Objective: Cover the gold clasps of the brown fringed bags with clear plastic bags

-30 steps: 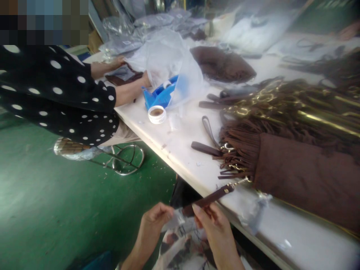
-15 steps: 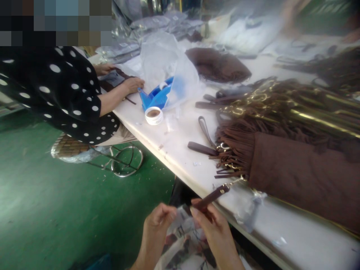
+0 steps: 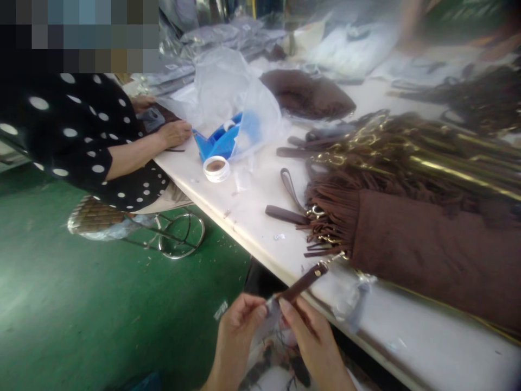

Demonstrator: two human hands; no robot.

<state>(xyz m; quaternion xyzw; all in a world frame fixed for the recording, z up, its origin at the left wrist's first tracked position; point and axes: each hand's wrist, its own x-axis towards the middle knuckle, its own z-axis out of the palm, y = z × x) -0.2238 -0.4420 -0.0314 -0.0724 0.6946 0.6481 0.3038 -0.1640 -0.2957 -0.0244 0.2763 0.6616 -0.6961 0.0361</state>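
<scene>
Beyond the table's front edge, my right hand (image 3: 306, 325) grips a dark brown wrist strap (image 3: 305, 283) between thumb and fingers. A gold clasp (image 3: 334, 259) joins that strap to a brown fringed bag (image 3: 411, 239) lying on the table. My left hand (image 3: 243, 319) is closed in a pinch at the strap's near end, on a small piece of clear plastic (image 3: 271, 306). Its fingertips almost meet those of the right hand. A pale scrap (image 3: 221, 309) shows just left of my left hand, over the floor.
More brown bags with gold zips (image 3: 448, 157) lie behind. A white table (image 3: 252, 217) carries a blue tape dispenser (image 3: 220, 142), a clear plastic bag (image 3: 228, 81) and a round white tub (image 3: 216, 175). At left, a co-worker in a dotted top (image 3: 81, 130) sits on a stool (image 3: 95, 217).
My left hand has moved right and up, closer to my right hand and the strap's end. A pale scrap has appeared beside it. The co-worker's nearer hand has shifted left.
</scene>
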